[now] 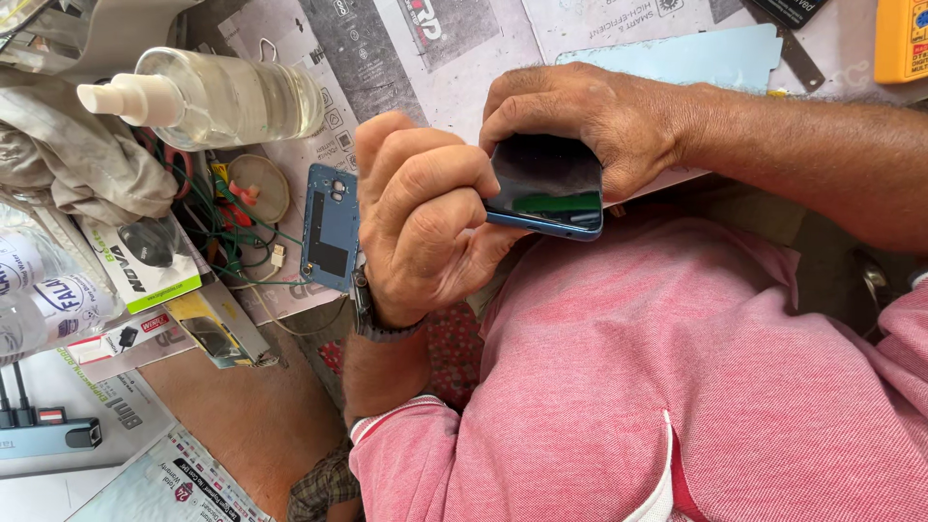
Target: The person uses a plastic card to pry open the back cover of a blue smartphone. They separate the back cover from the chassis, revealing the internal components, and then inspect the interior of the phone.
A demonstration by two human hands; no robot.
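A blue phone (546, 188) with a dark screen is held close to my chest, above my pink shirt (677, 387). My right hand (580, 111) comes in from the right and wraps over the phone's far edge, its fingers curled on the top. My left hand (416, 217), a watch on its wrist, is closed into a fist against the phone's left edge, and its thumb presses on the corner of the screen. Whether a small tool sits inside that fist I cannot tell.
A blue phone back cover (331, 224) lies on the table just left of my left hand. Further left are tangled green wires (242, 227), a clear spray bottle (227, 97), a grey cloth (77, 164), small boxes (145, 266) and a power strip (48, 437). A yellow device (901, 39) sits at the top right.
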